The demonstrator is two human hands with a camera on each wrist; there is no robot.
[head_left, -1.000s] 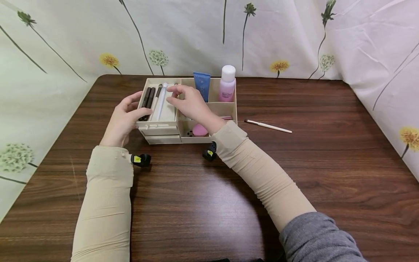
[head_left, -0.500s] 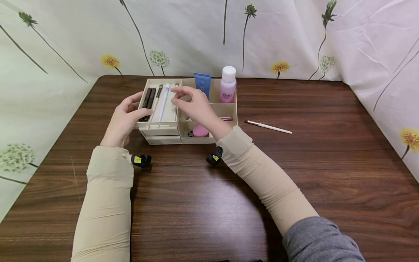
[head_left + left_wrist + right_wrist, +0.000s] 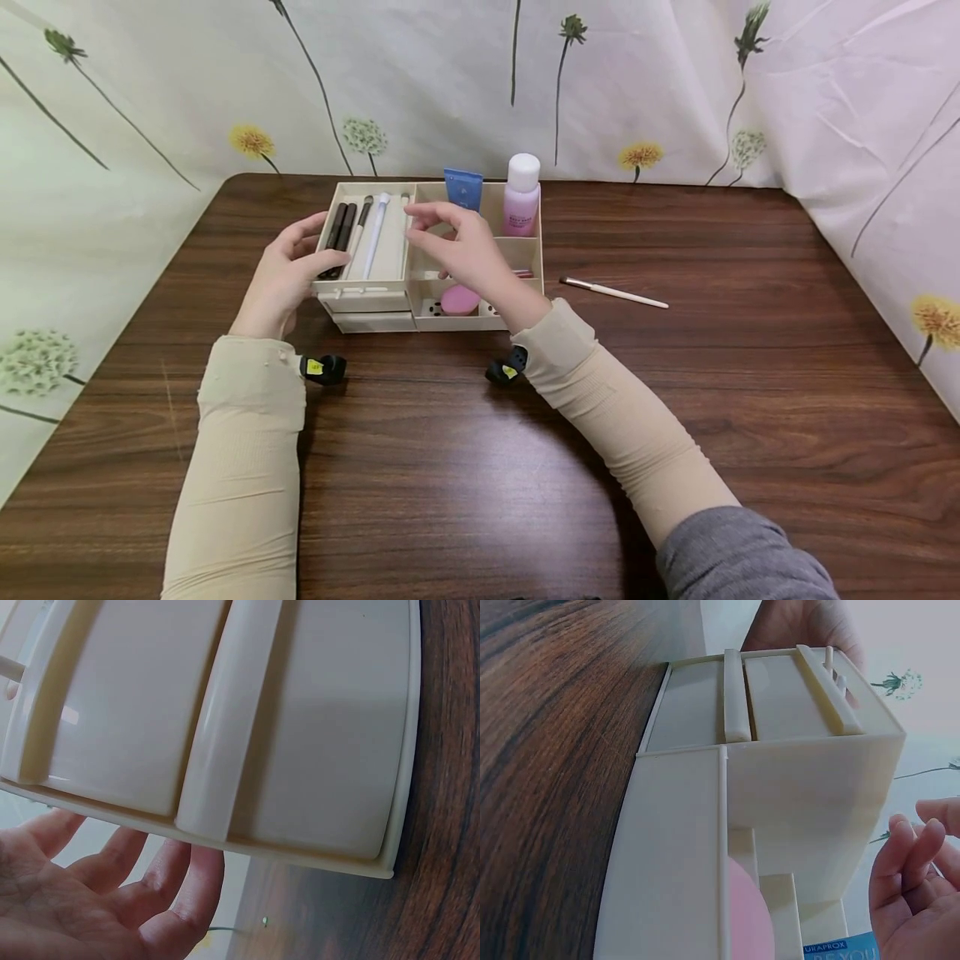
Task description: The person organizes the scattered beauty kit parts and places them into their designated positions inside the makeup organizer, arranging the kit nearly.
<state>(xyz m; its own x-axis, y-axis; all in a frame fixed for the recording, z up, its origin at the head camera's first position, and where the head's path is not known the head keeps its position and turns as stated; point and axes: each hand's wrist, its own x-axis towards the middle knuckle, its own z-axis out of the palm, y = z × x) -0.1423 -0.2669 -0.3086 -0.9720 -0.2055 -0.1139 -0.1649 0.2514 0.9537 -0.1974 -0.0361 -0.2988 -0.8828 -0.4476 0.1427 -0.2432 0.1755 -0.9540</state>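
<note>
My left hand [image 3: 281,267] grips the left wall of a cream makeup organizer [image 3: 373,321], fingers against its outer side and thumb over the top tray. In that tray lie two black pens [image 3: 341,237], a dark-tipped brush [image 3: 360,229], a lilac brush [image 3: 377,233] and a pale brush [image 3: 405,200] along the right wall, partly behind my fingers. My right hand [image 3: 468,250] hovers over the organizer beside that wall, fingers loosely bent. The right wrist view shows nothing between the fingers of the right hand [image 3: 915,877].
The right compartments hold a blue tube [image 3: 463,187], a pink bottle with a white cap [image 3: 522,196] and a pink sponge [image 3: 459,300]. One more brush [image 3: 615,292] lies on the wooden table [image 3: 720,400] to the right. A flowered cloth [image 3: 450,83] hangs behind.
My right hand has moved rightward from above the lilac brush to the tray's right wall. The lilac brush has shifted slightly right. My left hand stays in place.
</note>
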